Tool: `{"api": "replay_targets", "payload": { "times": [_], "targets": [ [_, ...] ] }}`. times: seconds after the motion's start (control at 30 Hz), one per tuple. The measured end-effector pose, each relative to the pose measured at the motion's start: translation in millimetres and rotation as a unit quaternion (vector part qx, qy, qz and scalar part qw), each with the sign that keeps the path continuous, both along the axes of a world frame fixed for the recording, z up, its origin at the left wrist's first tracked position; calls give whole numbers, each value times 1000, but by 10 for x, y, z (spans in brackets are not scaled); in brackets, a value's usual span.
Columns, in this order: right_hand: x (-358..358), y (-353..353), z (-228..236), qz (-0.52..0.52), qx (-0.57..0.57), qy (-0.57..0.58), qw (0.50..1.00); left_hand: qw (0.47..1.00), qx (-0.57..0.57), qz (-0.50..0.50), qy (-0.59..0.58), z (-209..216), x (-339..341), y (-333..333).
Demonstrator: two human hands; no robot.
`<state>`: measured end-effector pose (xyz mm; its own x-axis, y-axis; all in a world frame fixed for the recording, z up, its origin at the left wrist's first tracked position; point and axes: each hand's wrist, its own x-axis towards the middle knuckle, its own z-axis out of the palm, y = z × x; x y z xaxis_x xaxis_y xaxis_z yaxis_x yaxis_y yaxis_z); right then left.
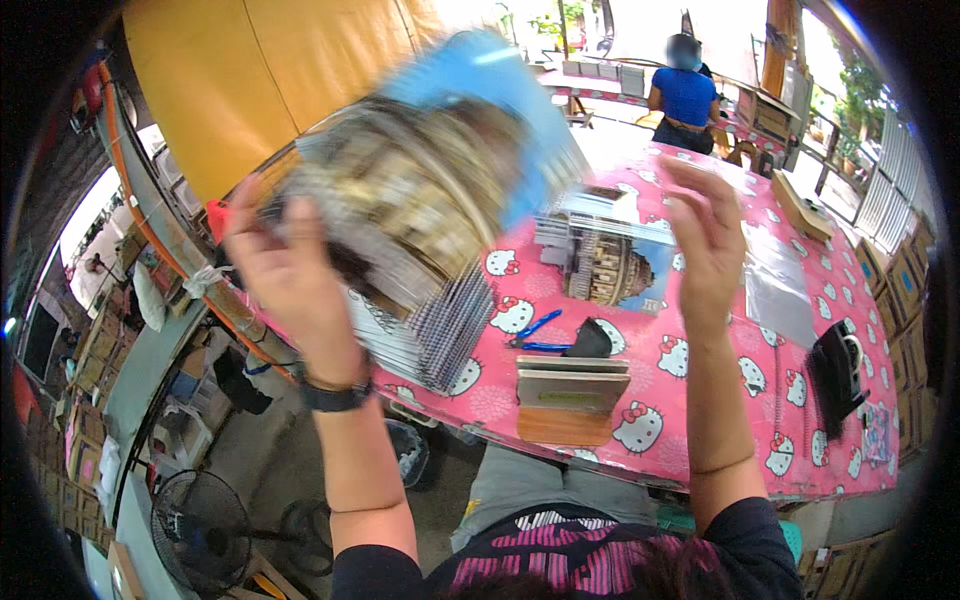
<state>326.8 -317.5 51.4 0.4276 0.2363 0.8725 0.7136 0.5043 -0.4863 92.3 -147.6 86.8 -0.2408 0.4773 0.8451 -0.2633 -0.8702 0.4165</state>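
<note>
My left hand (290, 270) grips the left edge of a notebook (420, 185), its fingers and thumb closed on it. The notebook's cover, smeared by motion, has a photo of an old domed building under blue sky. Below it a stack of spiral-bound notebooks (450, 330) lies near the table's left edge, partly hidden. My right hand (708, 235) hovers with fingers apart and nothing in it, beside a second pile of picture-covered notebooks (610, 262). Blue-handled pliers (540, 330) lie between the two piles. Nearer me is a wooden holder (565, 425) with small grey boards (572, 383) in it.
A pink patterned cloth (655, 380) covers the table. Clear plastic sheets (778, 285), a black hole-punch-like device (838, 375) and a brown carton piece (800, 205) lie at right. A person in blue (685, 95) stands at the far table. A fan (200, 535) stands lower left.
</note>
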Motion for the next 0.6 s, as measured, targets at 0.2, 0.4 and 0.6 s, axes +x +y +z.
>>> {"api": "replay_targets", "payload": {
  "times": [0.2, 0.4, 0.6],
  "targets": [
    [-212, 1708, -116, 186, -116, 5, 976, 967, -98, 157, 175, -350, -1059, 1234],
    [-90, 2691, -274, 228, -102, 65, 966, 972, -111, 135, 160, -516, -809, 1278],
    [-356, 2951, -308, 213, -100, 95, 967, 975, -202, 28, 84, -601, -759, 1431]
  ]
}}
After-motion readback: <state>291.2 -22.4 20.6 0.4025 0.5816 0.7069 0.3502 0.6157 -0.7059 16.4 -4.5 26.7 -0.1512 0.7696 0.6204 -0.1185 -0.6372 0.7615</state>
